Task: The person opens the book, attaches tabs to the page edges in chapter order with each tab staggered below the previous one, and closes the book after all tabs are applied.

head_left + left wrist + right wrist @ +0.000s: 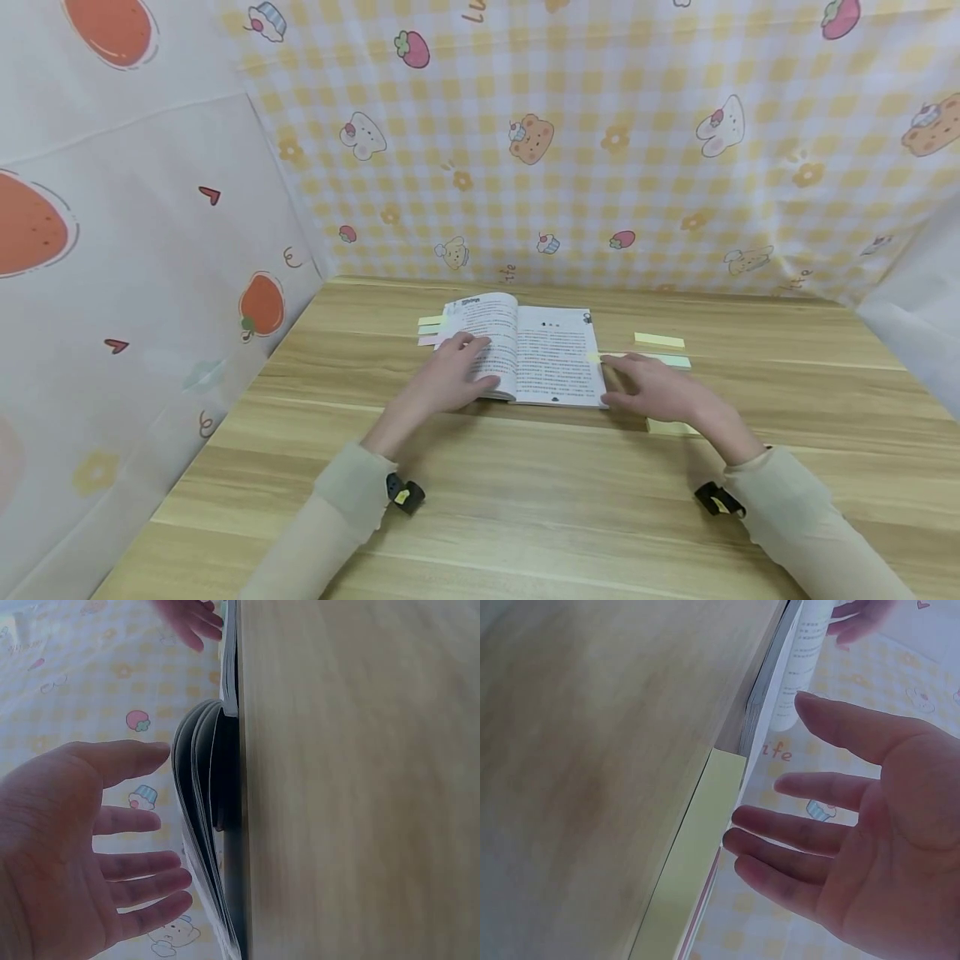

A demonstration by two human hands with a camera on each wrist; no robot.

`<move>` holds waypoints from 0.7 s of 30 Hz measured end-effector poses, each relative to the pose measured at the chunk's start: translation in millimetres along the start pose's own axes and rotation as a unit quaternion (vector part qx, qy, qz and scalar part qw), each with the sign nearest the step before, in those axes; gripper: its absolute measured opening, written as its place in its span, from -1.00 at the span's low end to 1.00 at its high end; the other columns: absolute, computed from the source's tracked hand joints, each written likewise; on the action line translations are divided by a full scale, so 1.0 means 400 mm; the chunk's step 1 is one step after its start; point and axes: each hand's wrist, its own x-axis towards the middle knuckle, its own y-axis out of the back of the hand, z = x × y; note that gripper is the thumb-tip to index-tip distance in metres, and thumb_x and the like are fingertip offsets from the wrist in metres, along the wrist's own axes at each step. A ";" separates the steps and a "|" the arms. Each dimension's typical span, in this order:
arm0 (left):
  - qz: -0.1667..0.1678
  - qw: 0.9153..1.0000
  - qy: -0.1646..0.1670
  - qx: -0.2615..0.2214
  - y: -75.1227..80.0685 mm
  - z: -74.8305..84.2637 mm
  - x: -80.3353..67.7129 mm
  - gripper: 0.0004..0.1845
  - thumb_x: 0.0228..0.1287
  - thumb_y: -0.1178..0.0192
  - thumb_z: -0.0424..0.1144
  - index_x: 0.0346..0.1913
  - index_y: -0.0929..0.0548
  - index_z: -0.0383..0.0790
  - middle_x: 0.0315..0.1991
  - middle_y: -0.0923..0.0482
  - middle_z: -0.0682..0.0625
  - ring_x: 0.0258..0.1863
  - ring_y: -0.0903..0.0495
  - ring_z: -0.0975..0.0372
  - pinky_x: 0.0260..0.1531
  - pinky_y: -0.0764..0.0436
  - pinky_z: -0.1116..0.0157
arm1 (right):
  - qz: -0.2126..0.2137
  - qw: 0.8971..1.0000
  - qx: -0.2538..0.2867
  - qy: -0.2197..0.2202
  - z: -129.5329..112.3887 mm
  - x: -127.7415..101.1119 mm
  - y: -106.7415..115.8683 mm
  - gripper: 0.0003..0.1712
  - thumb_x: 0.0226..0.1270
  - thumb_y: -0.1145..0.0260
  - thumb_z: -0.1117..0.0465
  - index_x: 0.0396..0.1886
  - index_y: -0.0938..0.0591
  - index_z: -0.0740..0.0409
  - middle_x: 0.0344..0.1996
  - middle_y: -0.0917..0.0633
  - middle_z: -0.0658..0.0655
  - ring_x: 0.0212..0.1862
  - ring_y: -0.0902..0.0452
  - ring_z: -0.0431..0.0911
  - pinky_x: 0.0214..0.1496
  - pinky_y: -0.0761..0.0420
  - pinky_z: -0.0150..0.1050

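Observation:
An open book [555,367] lies on the wooden table, its left pages curving up toward the spine. My left hand [450,375] rests on or just over the left page, fingers spread; the left wrist view shows its thumb near the bulging pages [199,750]. By the right page's outer edge is my right hand [656,387], fingers loosely extended. A small yellow sticky tab [593,357] shows on that edge beside its fingertips. In the right wrist view the right hand [885,825] has nothing between thumb and fingers; whether it touches the page, I cannot tell.
Yellow, green and pink tabs [430,330] stick out from the book's left side. Right of the book lie a yellow sticky-note strip [660,341], a pale green one [673,361] and another yellow one [667,427], partly under my right hand. A patterned cloth [570,192] hangs behind the table.

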 end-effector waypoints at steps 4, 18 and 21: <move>-0.004 1.000 0.009 0.007 0.002 -0.014 -0.010 -0.27 0.32 -0.32 0.08 0.42 -0.43 -0.26 0.30 -0.42 -0.29 0.24 -0.47 -0.11 0.24 -0.47 -0.05 | -0.002 1.000 0.005 0.015 0.003 -0.001 -0.001 -0.30 0.38 -0.37 0.09 0.38 -0.44 0.39 0.20 -0.57 0.40 0.14 -0.52 0.18 0.14 -0.51 0.15; -0.020 1.000 0.012 -0.006 0.028 -0.055 -0.051 -0.21 0.24 -0.37 0.10 0.40 -0.45 -0.30 0.27 -0.42 -0.27 0.21 -0.47 -0.10 0.22 -0.47 -0.06 | -0.003 0.998 0.005 0.064 0.009 0.003 -0.006 -0.52 0.41 -0.35 0.19 0.22 -0.60 0.37 0.21 -0.59 0.37 0.28 -0.46 0.29 0.23 -0.49 0.21; -0.027 1.000 0.015 -0.001 0.031 -0.060 -0.058 -0.20 0.22 -0.39 0.08 0.41 -0.44 -0.30 0.27 -0.41 -0.27 0.23 -0.45 -0.10 0.22 -0.46 -0.07 | -0.007 0.998 0.004 0.067 0.008 0.005 -0.006 -0.54 0.42 -0.34 0.21 0.21 -0.61 0.38 0.22 -0.59 0.37 0.29 -0.45 0.30 0.24 -0.48 0.21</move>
